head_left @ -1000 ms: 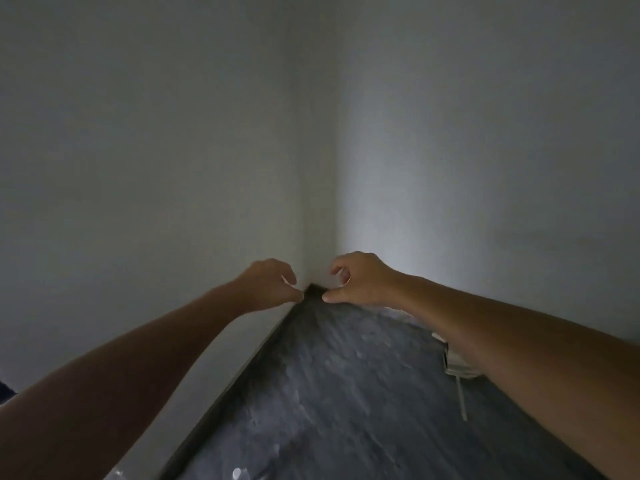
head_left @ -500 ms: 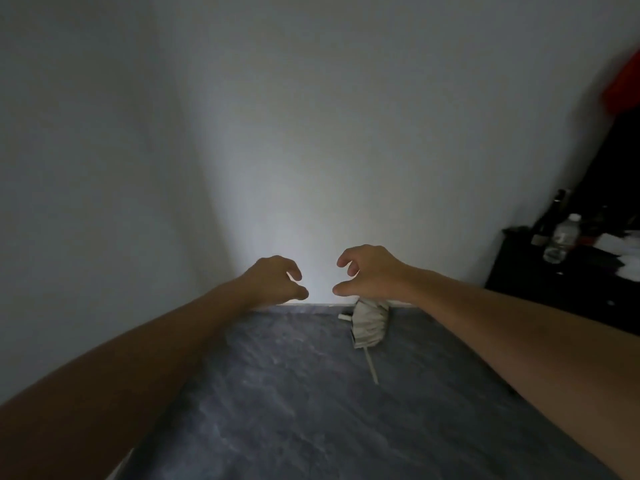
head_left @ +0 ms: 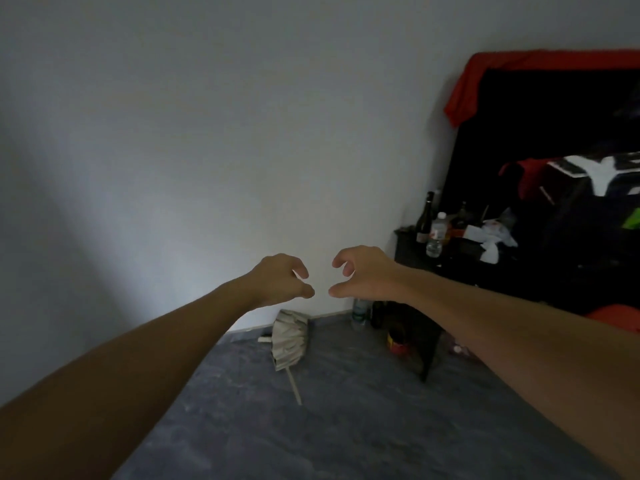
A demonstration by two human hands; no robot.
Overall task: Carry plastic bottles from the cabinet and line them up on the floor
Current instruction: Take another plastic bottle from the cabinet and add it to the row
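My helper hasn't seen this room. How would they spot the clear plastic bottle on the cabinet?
Find the low black cabinet against the white wall, right side. At its left end stands a clear plastic bottle, white cap, red label, beside a taller dark glass bottle.

Dim room, pale wall [head_left: 242, 133], grey mottled floor [head_left: 346, 427], dark furniture [head_left: 426, 344] at right

both hands [head_left: 282, 280] [head_left: 363, 273] outstretched, fingers [head_left: 300, 267] curled, empty.

A grey mottled floor [head_left: 346, 427] is lying under a pale grey-white wall [head_left: 242, 133], while at two o'clock a red cloth [head_left: 464, 95] is draping a black cabinet [head_left: 519, 133], a clear plastic bottle [head_left: 435, 237] is showing a red-and-white label, and a beige folded fan [head_left: 289, 341] is resting centrally.
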